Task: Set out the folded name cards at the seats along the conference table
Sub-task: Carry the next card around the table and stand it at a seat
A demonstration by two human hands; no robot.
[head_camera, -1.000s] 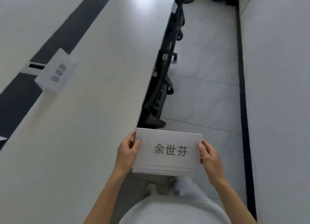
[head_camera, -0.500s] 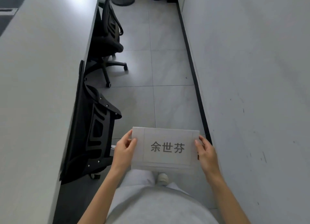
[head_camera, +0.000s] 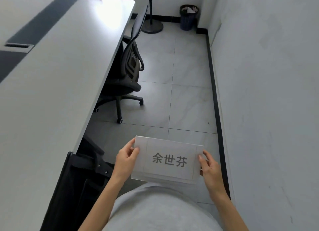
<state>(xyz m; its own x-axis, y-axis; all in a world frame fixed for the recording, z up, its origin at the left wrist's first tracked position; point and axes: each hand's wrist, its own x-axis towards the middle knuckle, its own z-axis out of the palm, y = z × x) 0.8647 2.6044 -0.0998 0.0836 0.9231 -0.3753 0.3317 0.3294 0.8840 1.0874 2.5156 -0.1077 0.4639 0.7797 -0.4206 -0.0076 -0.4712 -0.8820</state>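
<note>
Closest in, the stack of folded name cards point(head_camera: 168, 160) was held flat in front of the person's waist, out over the floor and not over the desk point(head_camera: 51, 85). Paper like that looked light and thin, likely to bend if taken by a corner and apt to slide card on card, so the short ends were the sensible place to hold it. And that was where both hands were! The left hand point(head_camera: 126, 161) pinched the left end, thumb on top near the upper corner, fingers curled beneath. The right hand point(head_camera: 209, 168) pinched the right end the same way, thumb on the top face. Each grip was clamped on the stack, not spread wide. The printed name faced up, clear to read.

Just left, a black chair back point(head_camera: 76, 184) was pushed in at the desk's edge. Further along sat a second office chair point(head_camera: 127, 75), its place at the desk bare. Beyond, a stand's round base point(head_camera: 152, 27) and a waste bin point(head_camera: 188, 17) stood by the far wall.
</note>
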